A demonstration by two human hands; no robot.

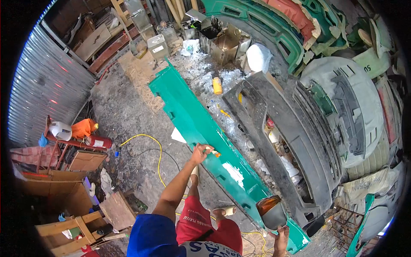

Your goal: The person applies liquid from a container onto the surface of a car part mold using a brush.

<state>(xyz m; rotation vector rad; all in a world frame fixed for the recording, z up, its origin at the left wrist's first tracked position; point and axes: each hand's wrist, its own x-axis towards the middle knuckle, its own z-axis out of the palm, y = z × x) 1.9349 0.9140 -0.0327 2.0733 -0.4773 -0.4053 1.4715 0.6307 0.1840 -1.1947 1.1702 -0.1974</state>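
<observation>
A long green panel point(192, 109) lies diagonally in front of me, with white patches on its surface. My left hand point(202, 153) is closed around a small paintbrush point(212, 151), whose amber-wet tip is at the middle of the panel. At the panel's near right end, my right hand point(281, 240) grips the rim of a grey container point(274, 219). Amber-brown liquid shows inside this tilted container. Whether the container rests on the panel or is held above it, I cannot tell.
Right of the panel lies a large dark grey bumper point(291, 137). A yellow bottle point(217, 85) and metal cans point(158, 46) are on the stained floor beyond. A yellow hose point(160, 158) runs on the left, near a red fire extinguisher point(99, 141). More moulded parts point(346, 103) are piled right.
</observation>
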